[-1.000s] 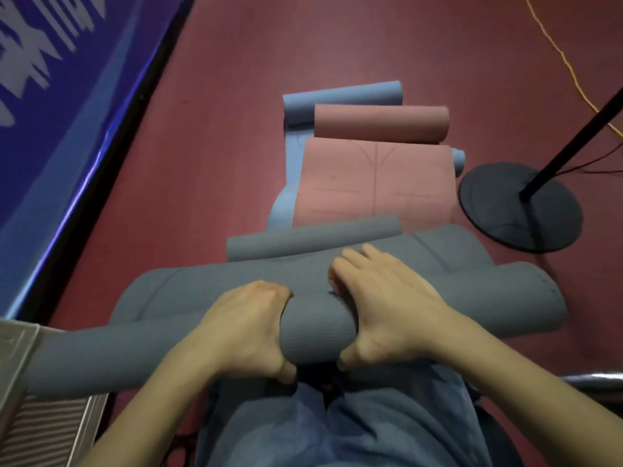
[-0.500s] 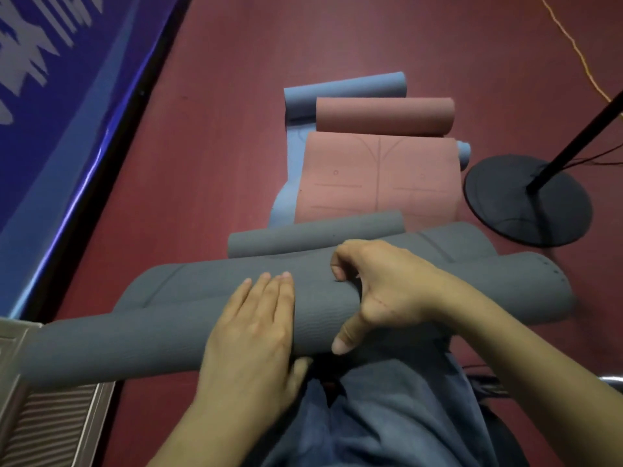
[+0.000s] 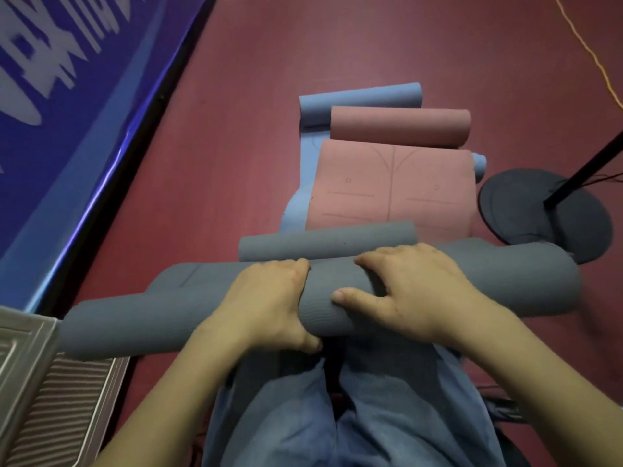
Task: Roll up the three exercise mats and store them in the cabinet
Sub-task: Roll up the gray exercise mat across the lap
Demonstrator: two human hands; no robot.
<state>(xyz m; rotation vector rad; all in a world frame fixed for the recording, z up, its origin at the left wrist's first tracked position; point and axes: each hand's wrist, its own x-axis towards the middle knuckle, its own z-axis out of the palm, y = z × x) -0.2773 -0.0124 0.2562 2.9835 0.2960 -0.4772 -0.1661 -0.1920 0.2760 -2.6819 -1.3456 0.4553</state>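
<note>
A grey mat (image 3: 526, 284) lies across the floor in front of my knees, its near part rolled into a thick tube and its far end curled in a smaller roll. My left hand (image 3: 266, 308) grips the thick roll left of its middle, fingers curled over the top. My right hand (image 3: 408, 291) holds the same roll just right of it, thumb on the near side. Beyond lies a pink mat (image 3: 391, 190), partly unrolled with its far end rolled. A light blue mat (image 3: 360, 101) lies under it, mostly hidden.
A black round stand base (image 3: 512, 210) with a slanted pole sits on the red floor right of the mats. A blue banner wall (image 3: 67, 106) runs along the left. A grey ribbed metal panel (image 3: 43, 392) sits at the lower left. A yellow cord (image 3: 586, 45) crosses the far right.
My left hand went from curled to flat on the roll, and now curls over it again. My right hand has shifted its hold. The thick grey roll has moved closer to the small far roll.
</note>
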